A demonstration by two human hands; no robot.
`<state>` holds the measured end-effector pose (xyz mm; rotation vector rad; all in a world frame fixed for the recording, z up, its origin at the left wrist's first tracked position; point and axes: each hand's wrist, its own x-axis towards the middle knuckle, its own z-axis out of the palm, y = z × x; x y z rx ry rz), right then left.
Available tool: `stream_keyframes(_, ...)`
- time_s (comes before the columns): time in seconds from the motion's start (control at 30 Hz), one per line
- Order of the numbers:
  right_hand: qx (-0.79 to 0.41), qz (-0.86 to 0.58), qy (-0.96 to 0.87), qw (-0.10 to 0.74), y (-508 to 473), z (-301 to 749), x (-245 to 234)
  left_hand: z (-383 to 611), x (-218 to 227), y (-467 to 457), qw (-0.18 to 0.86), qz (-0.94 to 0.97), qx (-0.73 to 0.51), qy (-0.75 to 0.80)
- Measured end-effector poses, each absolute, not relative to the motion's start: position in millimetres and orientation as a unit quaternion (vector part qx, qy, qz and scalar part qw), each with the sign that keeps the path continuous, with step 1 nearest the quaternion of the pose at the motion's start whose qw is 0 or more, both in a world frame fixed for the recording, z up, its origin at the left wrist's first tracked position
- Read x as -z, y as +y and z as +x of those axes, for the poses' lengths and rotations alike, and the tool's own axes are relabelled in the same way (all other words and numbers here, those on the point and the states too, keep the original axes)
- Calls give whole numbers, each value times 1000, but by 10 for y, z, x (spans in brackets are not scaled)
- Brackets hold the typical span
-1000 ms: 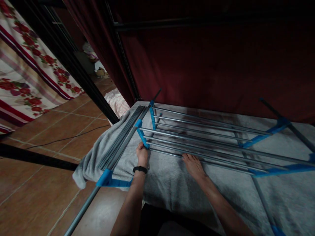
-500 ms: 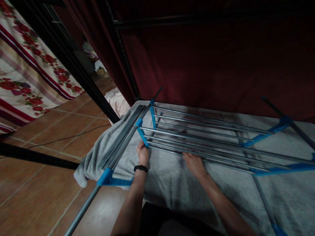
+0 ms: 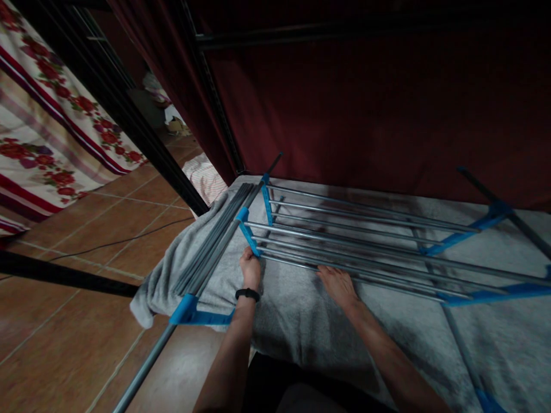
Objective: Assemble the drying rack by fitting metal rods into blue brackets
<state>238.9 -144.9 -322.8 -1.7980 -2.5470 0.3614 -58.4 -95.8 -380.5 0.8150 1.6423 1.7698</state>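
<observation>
"Hardly anything has moved since the earlier frame; the right hand [image 3: 338, 284] looks a touch further left along the near rod [image 3: 293, 263]. Where's the rack [image 3: 344, 241]?"

"On the grey blanket [image 3: 288, 310], most of it lying right of the left hand [image 3: 249, 267]."

"Take it from the left, then."

"First the loose rods [image 3: 213, 238], bundled beside the rack's side tube. Then the left hand, fingers curled around the lower tip of the blue bracket [image 3: 249, 235], where the near rod ends."

"And further right?"

"The right hand, fingertips over the near rod (palm hidden, so I can't tell whether it grips or merely rests). Beyond it, the rods run to the far bracket [image 3: 491, 297]."

"Which step is this?"

"My guess: seating or checking the near rod's left end in the bracket."

"So what does the next move call for?"

"A steady bracket and the rod kept in line with its hole, I'd judge, pushed straight so its other end doesn't slip."
</observation>
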Motion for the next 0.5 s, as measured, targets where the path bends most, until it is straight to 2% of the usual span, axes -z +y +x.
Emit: stream_keyframes(0.5, -151, -559, -815, -24, -1380, 2431, 3234, -537, 3772, -974, 248, 354, -632, 643)
